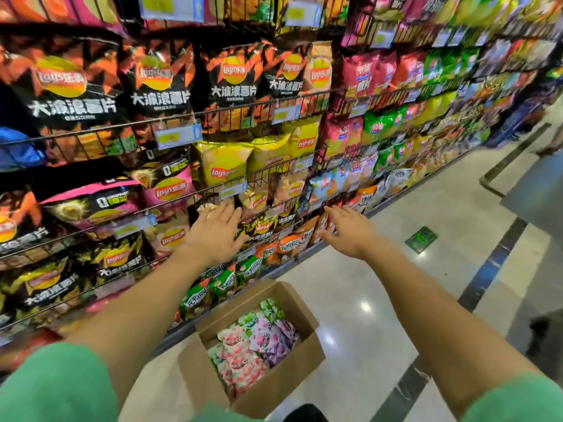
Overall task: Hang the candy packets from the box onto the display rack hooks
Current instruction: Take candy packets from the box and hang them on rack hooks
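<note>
An open cardboard box [292,365] stands on the floor below me, against the foot of the shelving. Inside it lie several candy packets [253,342] in pink, green and purple. Both my arms reach forward toward the wire display rack [268,175] full of snack bags. My left hand [217,234] is spread flat with straight fingers in front of the lower chip bags and holds nothing. My right hand [347,228] is stretched out too, fingers straight and empty, near the rack's lower edge.
Chip bags fill wire shelves from the left to the far right, with price tags [178,137] clipped to the rails. Green snack packets [225,281] hang low beside the box. A polished aisle floor [396,284] with a green floor sticker [421,239] runs to the right.
</note>
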Available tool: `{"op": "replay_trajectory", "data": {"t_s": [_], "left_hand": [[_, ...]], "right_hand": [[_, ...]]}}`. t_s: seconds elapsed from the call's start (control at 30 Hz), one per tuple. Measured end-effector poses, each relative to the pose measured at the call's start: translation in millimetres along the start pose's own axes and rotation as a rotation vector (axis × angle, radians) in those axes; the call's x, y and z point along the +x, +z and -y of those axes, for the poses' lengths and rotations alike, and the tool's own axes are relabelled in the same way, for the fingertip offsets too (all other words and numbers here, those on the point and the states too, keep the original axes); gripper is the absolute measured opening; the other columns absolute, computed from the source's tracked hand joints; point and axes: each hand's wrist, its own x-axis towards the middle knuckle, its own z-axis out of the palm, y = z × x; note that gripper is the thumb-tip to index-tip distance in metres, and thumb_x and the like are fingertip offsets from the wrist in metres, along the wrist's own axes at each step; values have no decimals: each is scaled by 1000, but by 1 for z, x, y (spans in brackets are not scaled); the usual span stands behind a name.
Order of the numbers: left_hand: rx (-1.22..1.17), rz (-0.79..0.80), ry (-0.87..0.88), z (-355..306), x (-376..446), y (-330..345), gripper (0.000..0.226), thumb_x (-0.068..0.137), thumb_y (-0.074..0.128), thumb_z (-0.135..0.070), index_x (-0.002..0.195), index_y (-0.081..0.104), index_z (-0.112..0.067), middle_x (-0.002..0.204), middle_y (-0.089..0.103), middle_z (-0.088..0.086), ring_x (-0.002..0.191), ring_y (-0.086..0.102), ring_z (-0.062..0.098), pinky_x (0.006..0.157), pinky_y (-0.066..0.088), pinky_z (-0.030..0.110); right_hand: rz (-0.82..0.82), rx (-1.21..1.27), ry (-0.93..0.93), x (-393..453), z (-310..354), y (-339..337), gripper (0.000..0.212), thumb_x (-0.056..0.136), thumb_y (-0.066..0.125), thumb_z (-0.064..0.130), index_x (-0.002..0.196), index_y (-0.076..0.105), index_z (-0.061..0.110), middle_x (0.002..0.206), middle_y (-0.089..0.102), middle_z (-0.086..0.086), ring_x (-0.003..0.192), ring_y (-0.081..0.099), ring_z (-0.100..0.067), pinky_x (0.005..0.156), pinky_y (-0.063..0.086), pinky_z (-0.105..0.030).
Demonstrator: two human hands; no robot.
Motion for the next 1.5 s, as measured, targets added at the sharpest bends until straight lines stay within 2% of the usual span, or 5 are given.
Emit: {"op": "replay_trajectory", "data": {"t_s": [0.7, 0.87, 1.3, 1.4, 1.5], "left_hand": [[-180, 425, -556, -84, 62, 92, 74, 106, 19, -56, 164, -5, -16, 172, -5, 5, 159, 0, 23, 126, 4, 46], [-248, 447, -600, -91, 51, 148, 75, 106, 21, -57, 164, 0, -14, 172, 7, 6, 158, 6, 24, 127, 11, 47], [-489, 580, -711, -142, 41, 379, 69, 106, 32, -54, 161, 18, -14, 167, 27, 7, 152, 29, 25, 122, 28, 41], [-554, 563, -741, -148, 49, 455, 63, 104, 37, -55, 154, 31, -17, 156, 43, 8, 141, 45, 29, 114, 41, 44], [-635, 562, -787, -151, 62, 533, 62, 104, 39, -56, 152, 32, -18, 151, 47, 9, 133, 51, 32, 106, 49, 46]], "right_hand": [[298, -21, -589, 230, -39, 107, 81, 99, 37, 66, 161, 17, 17, 168, 16, -9, 155, 15, -33, 124, 18, -49], [325, 83, -609, 240, -25, 158, 72, 98, 46, 62, 151, 37, 14, 152, 44, -10, 142, 37, -35, 111, 38, -49], [612, 111, -442, 235, -15, 423, 75, 91, 45, 71, 153, 33, 29, 157, 40, -5, 137, 45, -33, 109, 45, -43], [647, 162, -408, 233, -11, 488, 59, 93, 50, 66, 144, 42, 38, 146, 55, -1, 123, 58, -31, 97, 51, -40], [708, 219, -351, 239, -8, 567, 75, 83, 45, 78, 145, 41, 35, 143, 59, 0, 124, 59, -30, 101, 51, -42]]}}
